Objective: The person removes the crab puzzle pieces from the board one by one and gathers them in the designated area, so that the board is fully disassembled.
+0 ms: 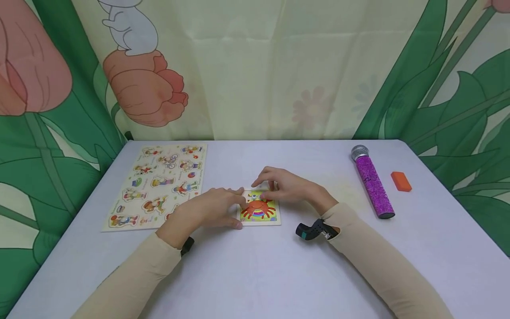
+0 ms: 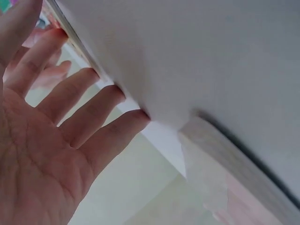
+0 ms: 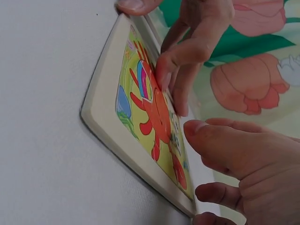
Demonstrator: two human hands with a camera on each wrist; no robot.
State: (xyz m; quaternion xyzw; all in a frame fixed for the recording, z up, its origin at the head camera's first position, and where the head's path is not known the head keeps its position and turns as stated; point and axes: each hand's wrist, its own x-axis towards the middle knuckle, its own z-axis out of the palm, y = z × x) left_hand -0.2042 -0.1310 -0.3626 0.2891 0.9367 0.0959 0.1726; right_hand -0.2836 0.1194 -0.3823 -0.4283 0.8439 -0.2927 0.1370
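Note:
A small square puzzle board (image 1: 259, 219) with a red crab picture lies flat on the white table. From its left side my left hand (image 1: 211, 207) touches it, the index fingertip on the crab (image 3: 161, 112) and the thumb by the near left corner. The other left fingers spread loosely along the far left edge, as the left wrist view (image 2: 51, 126) shows. My right hand (image 1: 291, 185) hovers at the far right corner, fingers loosely bent, thumb over the picture. In the right wrist view its thumb (image 3: 211, 138) looks apart from the board, and nothing is held.
On the left lies a large board (image 1: 204, 161) with several cartoon children figures, close to my left hand. A purple glittery microphone (image 1: 374, 186) and an orange block (image 1: 401, 181) lie on the right. A printed curtain (image 1: 247, 88) hangs behind the table (image 1: 255, 274).

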